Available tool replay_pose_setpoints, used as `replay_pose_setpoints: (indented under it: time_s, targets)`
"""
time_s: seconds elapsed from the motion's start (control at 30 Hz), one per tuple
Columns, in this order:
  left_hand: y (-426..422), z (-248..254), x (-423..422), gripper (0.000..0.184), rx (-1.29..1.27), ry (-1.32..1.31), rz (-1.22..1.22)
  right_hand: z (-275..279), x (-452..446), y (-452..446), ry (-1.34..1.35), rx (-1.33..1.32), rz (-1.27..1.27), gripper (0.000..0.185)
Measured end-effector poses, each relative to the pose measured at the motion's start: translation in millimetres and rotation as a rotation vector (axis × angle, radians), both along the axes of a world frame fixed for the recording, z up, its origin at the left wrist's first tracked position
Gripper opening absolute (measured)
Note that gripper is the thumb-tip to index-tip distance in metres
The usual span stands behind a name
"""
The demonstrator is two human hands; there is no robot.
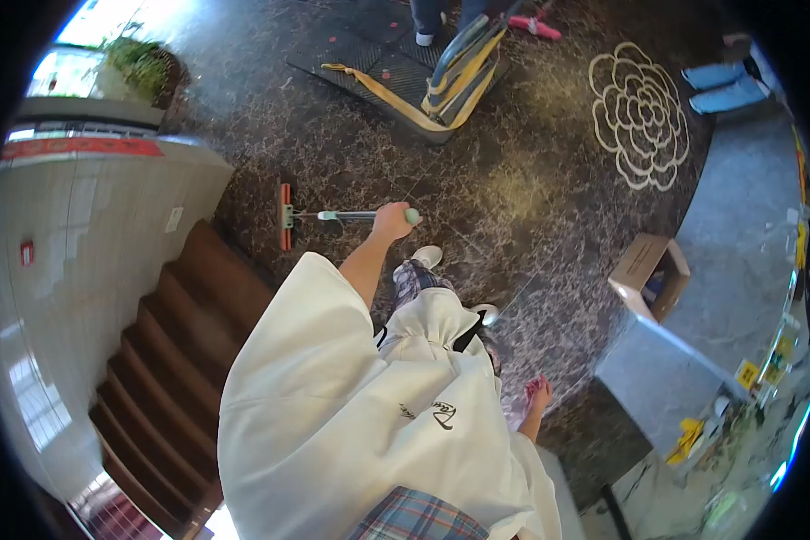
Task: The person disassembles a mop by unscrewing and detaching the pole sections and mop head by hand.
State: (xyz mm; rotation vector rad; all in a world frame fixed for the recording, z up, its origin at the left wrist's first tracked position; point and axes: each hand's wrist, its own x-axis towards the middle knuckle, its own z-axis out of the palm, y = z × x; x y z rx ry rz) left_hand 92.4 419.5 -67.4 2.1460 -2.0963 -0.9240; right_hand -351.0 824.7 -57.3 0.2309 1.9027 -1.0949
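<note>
My left hand [392, 222] is wrapped around the upper end of a sponge mop's handle [355, 216], just below its pale green tip. The mop's head [285, 217], with orange-red strips, is on the dark marbled floor to the left, near the wall corner. My right hand [538, 394] hangs low at my right side with its fingers curled. Something pinkish shows at those fingers, too small to make out.
Brown stairs [175, 360] descend at left beside a tiled wall [90, 207]. Ahead lie a black mat [369, 49], yellow-striped bars [463, 81] and a pink object [535, 27]; people's legs [729, 87] show beyond. An open cardboard box [643, 270] stands by the grey counter [729, 198] at right.
</note>
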Motion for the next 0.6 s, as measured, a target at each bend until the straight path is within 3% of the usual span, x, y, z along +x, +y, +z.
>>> replay_pose_setpoints:
  time_s: [0.1, 0.2, 0.27, 0.4, 0.5, 0.57, 0.6]
  targets:
    - [-14.0, 26.2, -75.8, 0.040, -0.004, 0.103, 0.039, -13.8, -74.1, -43.7, -0.063, 0.034, 0.037, 0.015]
    - [5.9, 25.5, -134.3, 0.029, -0.041, 0.125, 0.088, -37.8, -151.2, -77.9, -0.079, 0.106, 0.315, 0.018]
    - [52.1, 9.7, -178.5, 0.022, -0.177, 0.141, 0.080, -39.8, -193.0, -116.3, -0.140, 0.027, 0.476, 0.020]
    - [172.6, -6.7, -252.9, 0.022, 0.015, -0.139, -0.213, -5.7, -258.0, -198.4, -0.055, -0.116, 0.530, 0.021]
    - [256.0, -30.1, -282.2, 0.029, 0.016, -0.134, -0.361, 10.7, -309.0, -228.8, 0.005, -0.177, 0.604, 0.018]
    - [281.3, -21.7, -300.9, 0.029, 0.036, -0.108, -0.348, 4.7, -347.4, -250.0, 0.051, -0.167, 0.722, 0.018]
    - [287.6, -23.1, -306.1, 0.029, 0.025, -0.025, -0.332, 7.8, -352.9, -257.9, 0.071, -0.135, 0.656, 0.018]
